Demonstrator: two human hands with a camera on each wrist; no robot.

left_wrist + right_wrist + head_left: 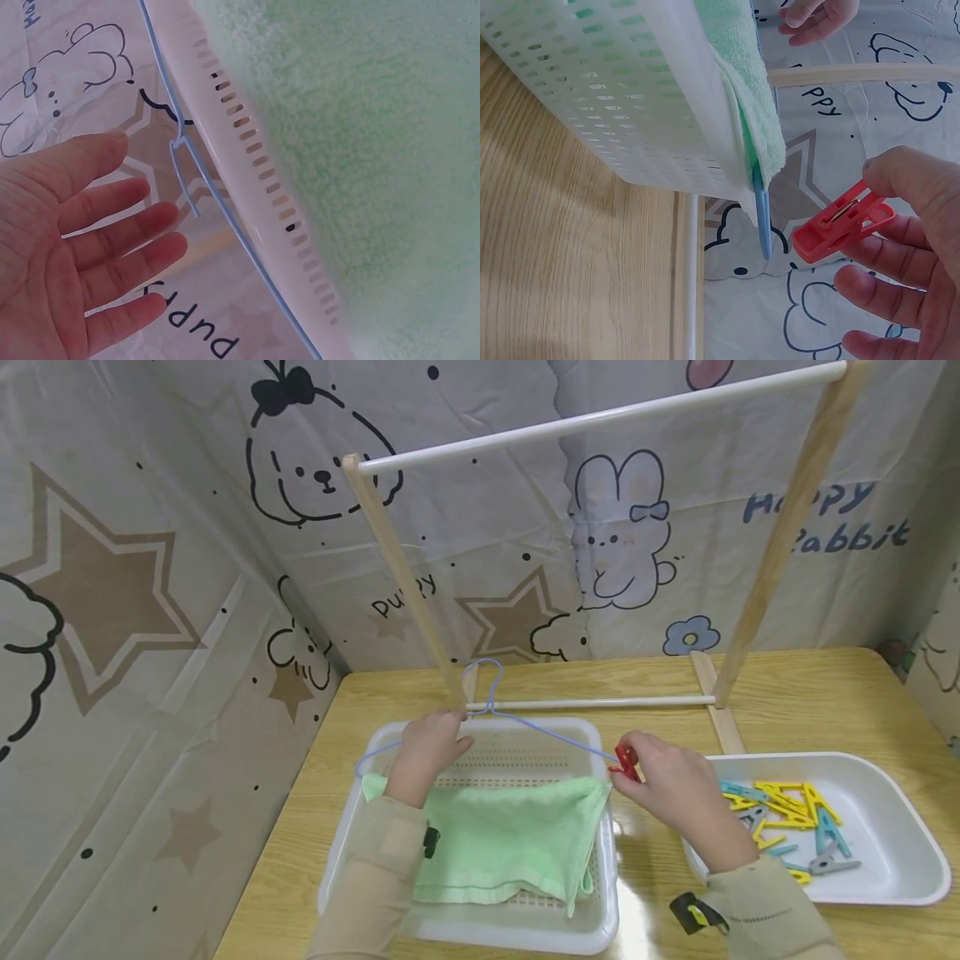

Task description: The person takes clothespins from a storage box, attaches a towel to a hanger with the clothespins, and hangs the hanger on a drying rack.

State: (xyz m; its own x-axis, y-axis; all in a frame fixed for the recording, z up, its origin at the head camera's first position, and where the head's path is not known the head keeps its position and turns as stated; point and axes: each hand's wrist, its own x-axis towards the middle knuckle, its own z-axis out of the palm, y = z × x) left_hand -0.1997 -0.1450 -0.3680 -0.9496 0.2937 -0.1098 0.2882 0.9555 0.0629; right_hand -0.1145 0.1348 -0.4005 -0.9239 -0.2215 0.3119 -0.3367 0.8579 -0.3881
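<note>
A red clothespin (625,764) is pinched between the thumb and fingers of my right hand (675,789). In the right wrist view that clothespin (844,220) is beside the blue hanger's end (762,217), with a gap between them. The hanger (555,737) lies across the far part of a white basket (607,893), its hook pointing away. A folded light green towel (502,839) lies in the basket along the hanger's near side. Over the basket's far left is my left hand (429,752); the left wrist view shows its fingers loosely extended, holding nothing, beside the hanger's neck.
At the right a white tray (892,827) contains several yellow, blue and grey clothespins (787,806). A wooden rack with a white upper rod (600,418) and a lower rod (592,702) stands behind the basket. Printed cloth (465,543) hangs around the wooden table (292,860).
</note>
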